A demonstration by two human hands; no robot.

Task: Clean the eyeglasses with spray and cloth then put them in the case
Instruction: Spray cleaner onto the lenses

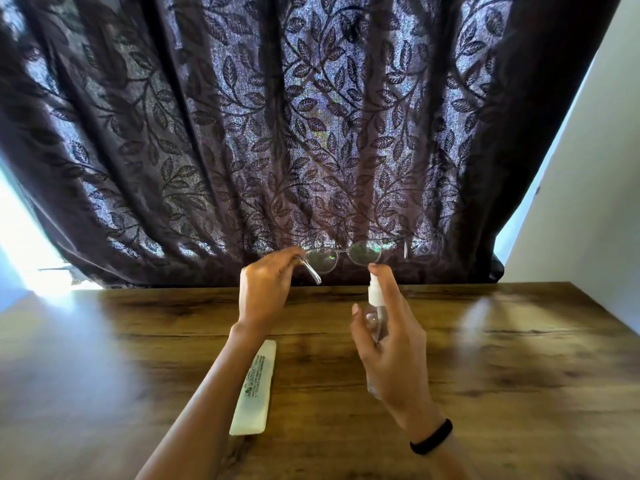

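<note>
Case (254, 388) print blurred — unreadable; its near end partly behind left forearm. Spray bottle (376, 308) body mostly hidden inside right grip (391, 344), only white nozzle clear. Eyeglasses (341, 259) left temple hinge covered by left grip (265, 292). Surface (519, 358) cut off by bottom edge — near corners smeared.

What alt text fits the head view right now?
The left hand holds clear-framed eyeglasses up by one temple while the right hand aims a small spray bottle at a lens. A white glasses case lies on the wooden table before a leaf-patterned curtain.
</note>
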